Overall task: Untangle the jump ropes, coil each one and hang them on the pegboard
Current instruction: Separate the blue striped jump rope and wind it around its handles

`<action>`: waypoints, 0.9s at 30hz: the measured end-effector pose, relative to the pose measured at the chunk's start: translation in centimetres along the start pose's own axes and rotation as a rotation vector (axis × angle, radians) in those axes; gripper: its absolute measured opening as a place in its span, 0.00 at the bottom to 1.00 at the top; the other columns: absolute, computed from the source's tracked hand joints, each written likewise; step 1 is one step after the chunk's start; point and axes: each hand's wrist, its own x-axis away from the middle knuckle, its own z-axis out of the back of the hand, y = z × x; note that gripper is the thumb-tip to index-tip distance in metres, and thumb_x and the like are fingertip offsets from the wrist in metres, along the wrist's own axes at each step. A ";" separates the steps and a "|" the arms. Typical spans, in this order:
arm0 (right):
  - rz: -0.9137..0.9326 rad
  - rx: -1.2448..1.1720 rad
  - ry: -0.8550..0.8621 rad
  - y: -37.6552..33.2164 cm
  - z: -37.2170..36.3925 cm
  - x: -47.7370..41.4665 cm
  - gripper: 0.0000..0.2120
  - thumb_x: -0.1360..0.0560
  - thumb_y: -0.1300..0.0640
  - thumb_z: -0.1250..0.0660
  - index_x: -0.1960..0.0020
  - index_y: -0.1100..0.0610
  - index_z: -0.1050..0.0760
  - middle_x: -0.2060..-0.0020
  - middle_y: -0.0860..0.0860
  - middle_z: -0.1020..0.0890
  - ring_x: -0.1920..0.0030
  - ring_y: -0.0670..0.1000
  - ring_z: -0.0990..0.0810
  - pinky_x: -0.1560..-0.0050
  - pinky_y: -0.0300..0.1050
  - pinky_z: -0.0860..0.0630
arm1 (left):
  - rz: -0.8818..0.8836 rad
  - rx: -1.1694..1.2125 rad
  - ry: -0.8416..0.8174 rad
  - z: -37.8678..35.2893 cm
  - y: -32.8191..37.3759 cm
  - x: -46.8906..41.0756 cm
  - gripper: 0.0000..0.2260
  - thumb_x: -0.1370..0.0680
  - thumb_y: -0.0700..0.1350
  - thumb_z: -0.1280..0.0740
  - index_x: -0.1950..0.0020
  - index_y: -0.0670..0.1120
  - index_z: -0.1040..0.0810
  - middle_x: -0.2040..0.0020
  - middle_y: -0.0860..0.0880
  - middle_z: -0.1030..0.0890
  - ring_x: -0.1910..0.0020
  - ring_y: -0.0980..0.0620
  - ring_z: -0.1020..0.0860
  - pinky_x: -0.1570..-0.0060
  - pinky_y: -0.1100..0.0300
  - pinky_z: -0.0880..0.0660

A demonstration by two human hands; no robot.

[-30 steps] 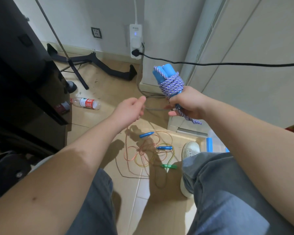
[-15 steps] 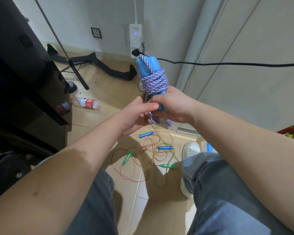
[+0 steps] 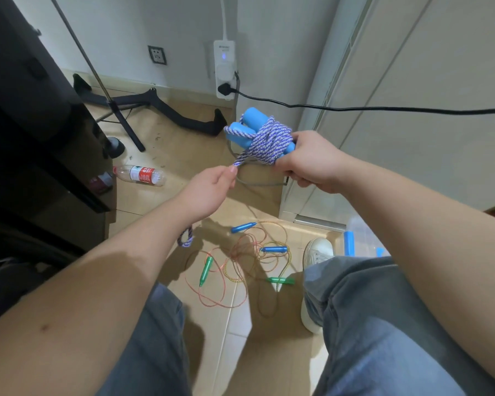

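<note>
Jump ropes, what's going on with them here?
A person is coiling the purple-and-white rope around its two blue handles. The right hand grips the bundle, while the left hand pinches the loose length and holds it taut. Two thin ropes with blue and green handles lie tangled on the floor, not yet coiled.

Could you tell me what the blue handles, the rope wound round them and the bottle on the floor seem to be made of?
Blue handles: probably foam or matte plastic; rounded, no glare.
Rope: woven textile cord; purple and white strands show a braided pattern.
Bottle: clear, glossy plastic; see-through beside its red label.
</note>
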 end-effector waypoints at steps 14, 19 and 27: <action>0.000 0.703 0.327 2.3 -0.1 -1.9 0.20 0.29 0.48 0.36 0.39 0.53 0.27 0.48 0.57 0.18 0.50 0.62 0.20 0.54 0.48 0.25 | -0.097 -0.309 0.001 0.5 0.9 2.0 0.15 0.17 0.56 0.43 0.54 0.49 0.23 0.67 0.51 0.24 0.66 0.51 0.25 0.67 0.56 0.32; 0.039 1.254 0.121 3.2 -1.9 -0.5 0.17 0.23 0.58 0.37 0.35 0.57 0.33 0.43 0.57 0.21 0.44 0.62 0.19 0.56 0.50 0.30 | -0.422 -0.545 -0.114 2.4 1.8 2.8 0.14 0.19 0.57 0.40 0.57 0.51 0.23 0.68 0.53 0.24 0.67 0.54 0.26 0.67 0.54 0.29; 0.532 1.379 -0.271 3.2 -4.0 0.5 0.13 0.22 0.52 0.39 0.39 0.55 0.34 0.64 0.49 0.29 0.57 0.62 0.20 0.62 0.49 0.30 | -0.379 -0.250 0.133 3.5 0.0 1.0 0.10 0.21 0.53 0.32 0.56 0.50 0.16 0.64 0.54 0.21 0.64 0.58 0.25 0.61 0.57 0.29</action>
